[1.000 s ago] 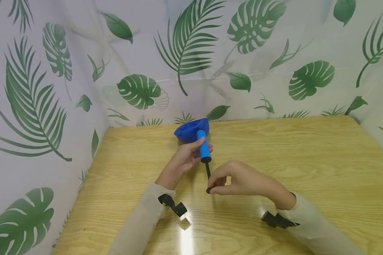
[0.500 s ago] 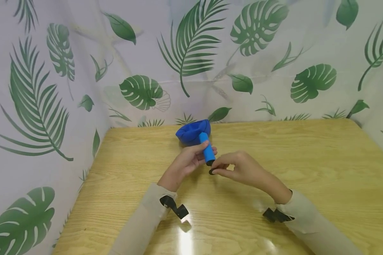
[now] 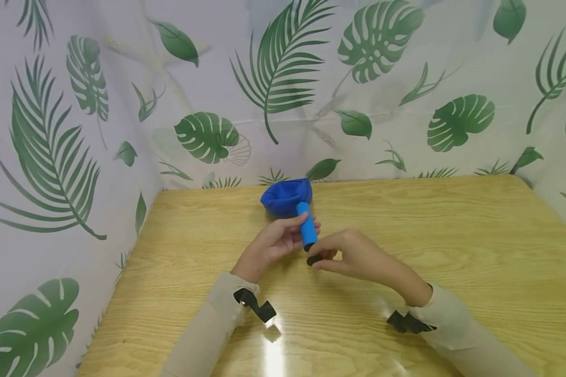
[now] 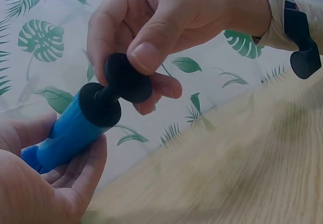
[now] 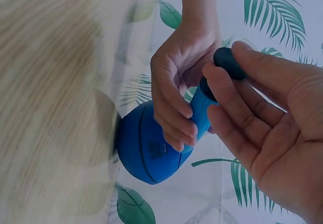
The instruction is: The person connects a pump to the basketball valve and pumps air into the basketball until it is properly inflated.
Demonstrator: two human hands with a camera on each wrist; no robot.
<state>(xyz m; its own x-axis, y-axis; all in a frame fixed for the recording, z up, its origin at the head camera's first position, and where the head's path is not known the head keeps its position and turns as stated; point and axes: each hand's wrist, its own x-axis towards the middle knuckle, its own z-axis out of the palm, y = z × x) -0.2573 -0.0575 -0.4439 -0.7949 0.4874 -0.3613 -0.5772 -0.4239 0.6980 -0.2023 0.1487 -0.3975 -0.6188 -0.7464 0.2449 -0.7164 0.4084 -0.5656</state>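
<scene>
My left hand [image 3: 273, 243] grips the light blue barrel of a hand pump [image 3: 307, 229], thumb on one side and fingers on the other. The pump's far end meets a dark blue ball [image 3: 285, 198], soft and caved in on top; the joint itself is hidden in the head view. With thumb and fingers, my right hand [image 3: 351, 254] pinches the pump's black round handle [image 4: 128, 77]. Only a short piece of the black rod [image 4: 108, 95] shows between handle and barrel. In the right wrist view the ball [image 5: 144, 146] looks rounded on its underside, beyond the left hand's fingers.
The wooden table [image 3: 453, 235] spreads under both arms, its back edge just behind the ball. Leaf-printed cloth [image 3: 292, 104] hangs behind it and at both sides. A black strap with a small camera [image 3: 256, 305] sits on each wrist.
My right hand has pushed the handle forward, so the long stretch of rod seen one second ago is mostly inside the barrel. My left hand keeps its grip; the ball stays in place.
</scene>
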